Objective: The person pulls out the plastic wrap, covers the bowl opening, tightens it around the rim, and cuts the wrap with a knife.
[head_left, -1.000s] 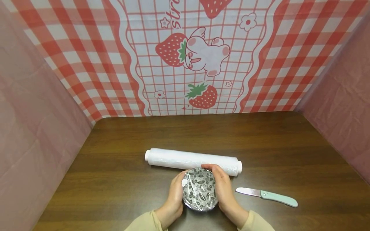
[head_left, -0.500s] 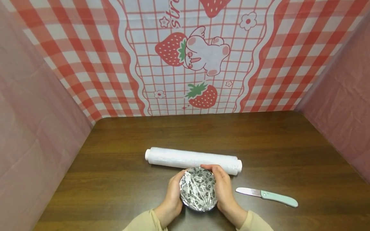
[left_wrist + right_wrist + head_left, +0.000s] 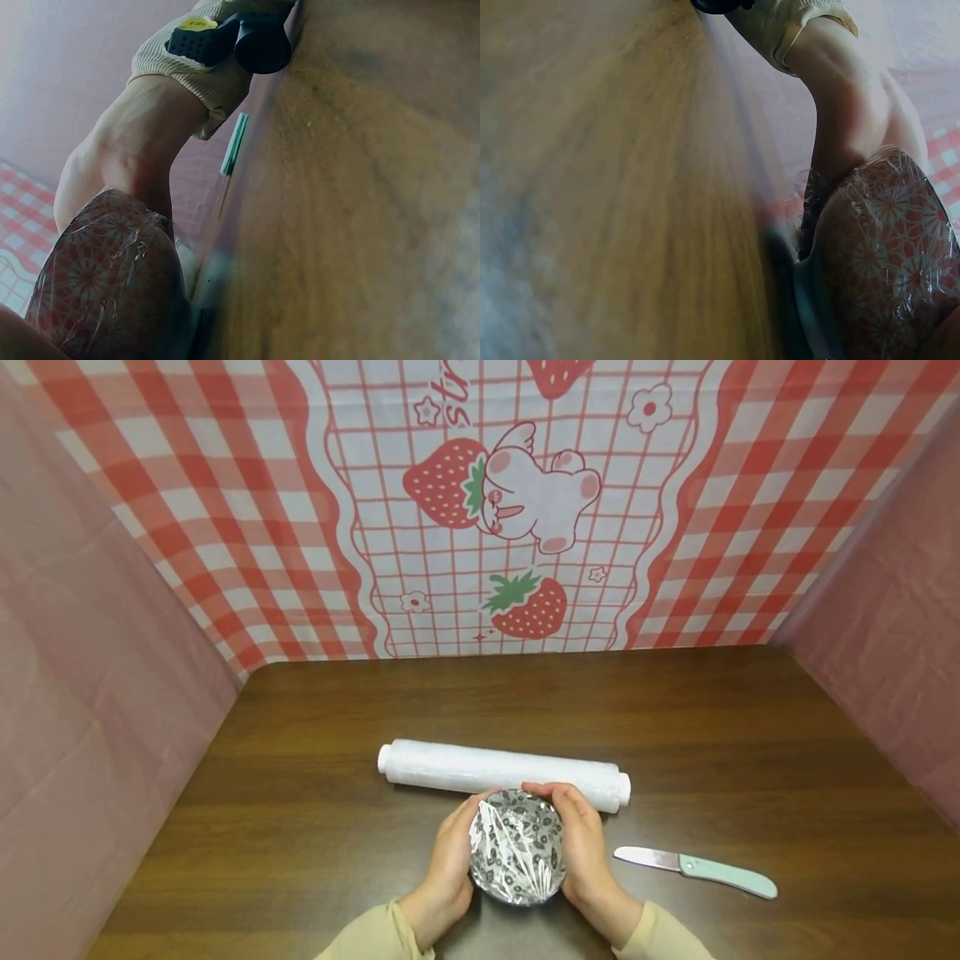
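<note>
A round bowl (image 3: 517, 850) covered with clear plastic wrap sits between both hands at the table's near middle. Dark leaf shapes on a pale ground show through the glossy, creased film. My left hand (image 3: 448, 868) grips the bowl's left side, and my right hand (image 3: 587, 852) curls round its right side, fingertips at the far rim. In the left wrist view the bowl's outer wall (image 3: 105, 277) has a reddish flower pattern under wrinkled film. Film also bunches on the wall (image 3: 892, 240) in the right wrist view. Whether the base touches the table is unclear.
Just behind the bowl lies a roll of plastic wrap (image 3: 495, 766), angled slightly across the brown wooden table (image 3: 300, 835). To the right is a knife (image 3: 697, 868) with a mint-green handle, blade pointing left. Pink cloth flanks both sides; a strawberry-print cloth (image 3: 517, 527) hangs behind.
Both hands keep their hold on the bowl. Its tilt shifts slightly, with the shine on the film changing. The left fingertips show a little more at the far rim; roll and knife stay put.
</note>
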